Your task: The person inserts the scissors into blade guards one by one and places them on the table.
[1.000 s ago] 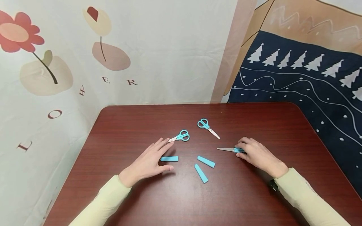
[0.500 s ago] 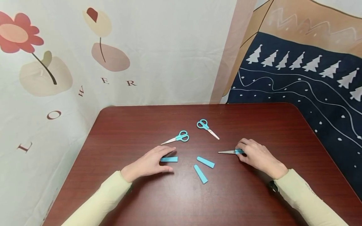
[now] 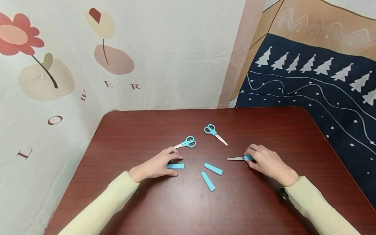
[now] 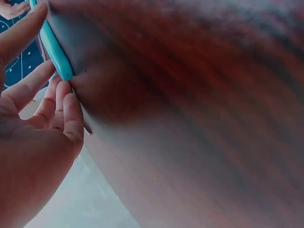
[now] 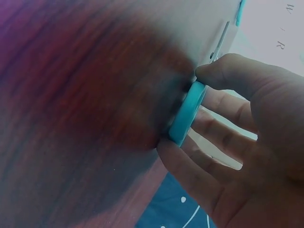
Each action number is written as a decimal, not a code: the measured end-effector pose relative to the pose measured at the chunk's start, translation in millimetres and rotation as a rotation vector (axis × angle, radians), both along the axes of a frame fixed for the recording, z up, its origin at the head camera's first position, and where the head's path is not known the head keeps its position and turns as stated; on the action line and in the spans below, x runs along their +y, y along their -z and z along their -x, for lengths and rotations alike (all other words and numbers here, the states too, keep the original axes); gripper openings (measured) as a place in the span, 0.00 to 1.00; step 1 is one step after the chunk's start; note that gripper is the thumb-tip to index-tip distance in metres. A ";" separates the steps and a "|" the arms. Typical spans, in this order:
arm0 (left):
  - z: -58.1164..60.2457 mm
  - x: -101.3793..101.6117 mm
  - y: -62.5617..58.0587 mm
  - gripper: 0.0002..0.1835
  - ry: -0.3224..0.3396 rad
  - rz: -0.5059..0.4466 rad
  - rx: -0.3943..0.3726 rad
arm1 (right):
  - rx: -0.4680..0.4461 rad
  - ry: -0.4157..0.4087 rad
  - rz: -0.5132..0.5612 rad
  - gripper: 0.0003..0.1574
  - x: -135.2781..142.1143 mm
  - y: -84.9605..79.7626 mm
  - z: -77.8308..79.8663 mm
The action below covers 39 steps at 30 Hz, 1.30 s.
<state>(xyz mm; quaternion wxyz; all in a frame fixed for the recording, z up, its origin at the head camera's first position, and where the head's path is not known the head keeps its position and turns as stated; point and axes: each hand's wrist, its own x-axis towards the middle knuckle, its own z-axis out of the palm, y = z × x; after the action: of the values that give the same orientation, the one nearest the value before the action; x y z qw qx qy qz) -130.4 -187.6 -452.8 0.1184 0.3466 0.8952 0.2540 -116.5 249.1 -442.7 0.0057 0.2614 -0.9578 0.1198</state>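
Observation:
My right hand (image 3: 268, 163) grips the light-blue handles of a pair of scissors (image 3: 236, 159) lying on the table, its blades pointing left. In the right wrist view the thumb and fingers close about the handle (image 5: 188, 113). My left hand (image 3: 154, 165) is around a light-blue blade cover (image 3: 176, 166), thumb on the near side and fingers on the far side. A gap shows between thumb and cover in the head view. In the left wrist view the fingers are near the end of the cover (image 4: 56, 52). Part of the cover is hidden by the hand.
Two more scissors, one left (image 3: 188, 142) and one farther back (image 3: 211, 130), lie on the dark red wooden table (image 3: 132, 127). Two further blue covers, an upper one (image 3: 213, 169) and a lower one (image 3: 208, 181), lie between the hands. Printed cloths hang behind.
My left hand has drawn back from the left scissors' blade tip and come lower around the blue cover, its fingers bending more. The right hand keeps its hold on the scissors, almost still.

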 end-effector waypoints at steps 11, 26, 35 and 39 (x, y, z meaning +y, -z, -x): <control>4.4 4.4 -0.1 0.19 0.028 -0.036 -0.031 | -0.018 -0.001 -0.004 0.11 1.2 -1.7 1.6; 2.1 7.4 -7.9 0.08 0.040 0.003 -0.033 | -0.030 0.018 0.064 0.11 4.2 -3.3 1.7; -4.8 7.1 -14.0 0.08 0.015 -0.057 0.006 | 0.057 0.003 0.177 0.13 2.6 -3.6 -1.5; -8.7 9.2 -13.5 0.08 -0.014 -0.069 0.039 | 0.071 0.013 0.206 0.13 -0.6 -5.2 -2.6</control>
<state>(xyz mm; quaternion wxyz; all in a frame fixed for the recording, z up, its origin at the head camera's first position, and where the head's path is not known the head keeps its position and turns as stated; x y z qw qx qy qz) -121.7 -178.4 -439.3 0.0873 0.3492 0.8904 0.2786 -113.8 248.5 -437.6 0.0674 0.2571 -0.9413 0.2080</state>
